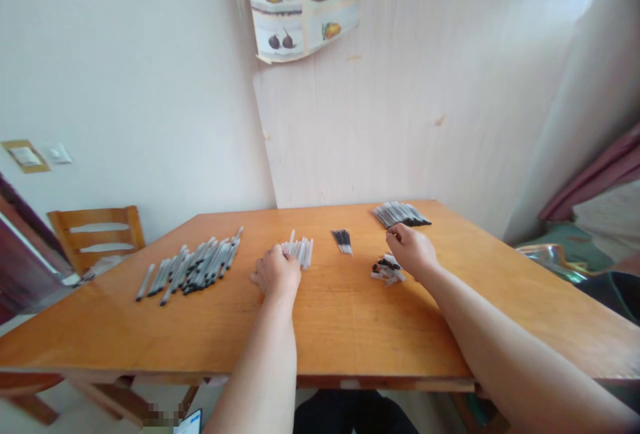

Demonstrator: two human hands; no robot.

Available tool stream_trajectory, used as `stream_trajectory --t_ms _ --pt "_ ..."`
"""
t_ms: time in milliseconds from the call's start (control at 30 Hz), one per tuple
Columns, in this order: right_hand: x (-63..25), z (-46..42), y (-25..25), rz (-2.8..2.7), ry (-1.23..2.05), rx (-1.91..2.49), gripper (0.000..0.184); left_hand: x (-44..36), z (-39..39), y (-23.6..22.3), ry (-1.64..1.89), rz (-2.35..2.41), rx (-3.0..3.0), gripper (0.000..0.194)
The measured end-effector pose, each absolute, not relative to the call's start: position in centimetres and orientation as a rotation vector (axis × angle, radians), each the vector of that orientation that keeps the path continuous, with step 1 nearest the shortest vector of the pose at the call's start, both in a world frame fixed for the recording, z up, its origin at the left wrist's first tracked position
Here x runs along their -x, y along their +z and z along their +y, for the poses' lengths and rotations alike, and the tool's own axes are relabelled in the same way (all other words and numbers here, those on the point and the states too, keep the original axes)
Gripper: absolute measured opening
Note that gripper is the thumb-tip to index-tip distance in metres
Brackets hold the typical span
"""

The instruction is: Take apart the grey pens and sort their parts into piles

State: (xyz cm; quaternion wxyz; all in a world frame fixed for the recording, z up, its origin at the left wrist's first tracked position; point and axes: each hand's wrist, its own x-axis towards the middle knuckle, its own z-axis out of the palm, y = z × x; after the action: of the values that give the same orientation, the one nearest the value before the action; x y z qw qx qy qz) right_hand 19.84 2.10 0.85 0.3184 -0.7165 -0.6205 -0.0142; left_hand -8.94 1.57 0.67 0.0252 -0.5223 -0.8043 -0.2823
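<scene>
My left hand (275,273) rests knuckles-up on the wooden table (350,327), its fingers curled against a small bundle of clear pen barrels (300,250). My right hand (411,249) hovers just past a little heap of black pen caps (387,269), fingers pinched on something thin and dark that I cannot make out. Between the two hands lies a short bunch of ink refills (343,241). A stack of pens (399,214) lies beyond the right hand, near the wall.
A long row of assembled pens (193,265) spreads over the table's left part. A wooden chair (97,231) stands at the far left corner. The wall with a fruit poster (303,4) closes off the table's far edge.
</scene>
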Motion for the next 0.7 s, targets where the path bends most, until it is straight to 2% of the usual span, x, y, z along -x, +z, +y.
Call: stream_trajectory --t_ms 167,400,700 --pt "-19.9 2.0 0.9 -1.637 -0.043 1.836 0.032 9.2 1.8 -0.1 -0.79 -2.533 1.604 0.025" --pt "-20.3 1.6 1.0 -1.638 -0.087 1.793 0.039 10.0 1.2 0.1 -0.848 -2.516 1.52 0.028" --pt "-18.1 0.4 1.0 -1.728 -0.068 1.571 0.034 20.5 -0.5 0.9 -0.742 -2.422 1.374 0.029"
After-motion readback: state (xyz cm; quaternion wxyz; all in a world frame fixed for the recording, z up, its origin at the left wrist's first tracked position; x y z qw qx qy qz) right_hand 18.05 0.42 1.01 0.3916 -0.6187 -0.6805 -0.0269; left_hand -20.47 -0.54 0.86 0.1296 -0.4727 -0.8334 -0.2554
